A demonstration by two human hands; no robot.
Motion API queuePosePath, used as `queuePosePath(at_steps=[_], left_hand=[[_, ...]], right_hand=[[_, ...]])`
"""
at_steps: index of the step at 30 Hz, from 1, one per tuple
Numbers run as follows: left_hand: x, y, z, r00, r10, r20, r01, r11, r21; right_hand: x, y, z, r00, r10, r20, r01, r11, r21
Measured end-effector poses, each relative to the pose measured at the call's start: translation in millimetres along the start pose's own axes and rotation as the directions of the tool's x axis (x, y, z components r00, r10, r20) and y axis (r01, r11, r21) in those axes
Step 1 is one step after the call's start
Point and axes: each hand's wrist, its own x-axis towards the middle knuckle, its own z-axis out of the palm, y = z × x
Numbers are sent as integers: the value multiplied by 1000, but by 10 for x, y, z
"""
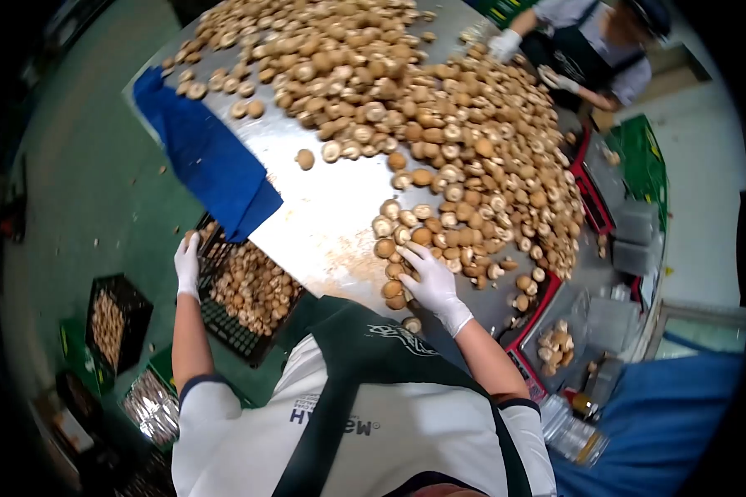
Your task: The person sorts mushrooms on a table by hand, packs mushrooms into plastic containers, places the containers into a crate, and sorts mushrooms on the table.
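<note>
My left hand [187, 263], in a white glove, is at the rim of a black plastic crate [255, 352] left of the table. Its fingers are closed around a brown mushroom [192, 237]. Mushrooms [253, 286] lie inside that crate. My right hand [431, 283], also gloved, rests with fingers spread over the near edge of a large pile of brown-capped mushrooms [489, 182]. Its fingertips touch several caps, and I see nothing gripped in it.
A blue cloth [203, 157] drapes over the left edge of the metal table [323, 224]. Red-framed scales [535, 331] stand at right, one bearing mushrooms [555, 346], near clear plastic boxes [613, 323]. Across the table a co-worker [584, 50] handles mushrooms. Another crate [128, 319] sits lower left.
</note>
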Motion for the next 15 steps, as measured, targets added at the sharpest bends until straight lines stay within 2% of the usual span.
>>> queuePosePath(at_steps=[2,3,6,7,9,10,11,12,13,14,15], left_hand=[[-64,216,194,1000,4,3,-4,987,-160],[-192,446,389,993,111,-43,-118,965,-234],[-594,1202,938,943,313,114,-284,934,-219],[-677,1400,1133,893,403,201,-368,910,-189],[-778,1664,1581,759,577,301,-576,811,-103],[-935,1907,1827,697,621,359,-619,774,-136],[-1068,2122,2073,680,573,458,-556,810,-187],[-1026,2074,2416,626,638,448,-624,755,-203],[-1010,2112,2750,502,728,467,-711,655,-256],[-1115,2292,3016,435,755,491,-771,594,-231],[-1210,2414,3292,411,765,496,-794,568,-217]], right_hand=[[-186,346,-35,987,105,-122,-109,994,-27],[-244,613,14,966,139,-218,-133,990,42],[-323,937,-199,912,265,-312,-250,964,88],[-307,1078,-242,897,306,-317,-248,945,211],[-198,1111,-506,865,361,-347,-298,928,222],[-112,1152,-605,851,380,-363,-314,922,228],[15,1155,-689,838,369,-403,-297,927,230],[160,1124,-753,823,357,-441,-280,932,232],[321,1030,-822,821,334,-463,-260,941,217],[499,943,-841,817,309,-486,-239,950,202],[668,930,-782,834,330,-442,-268,943,197]])
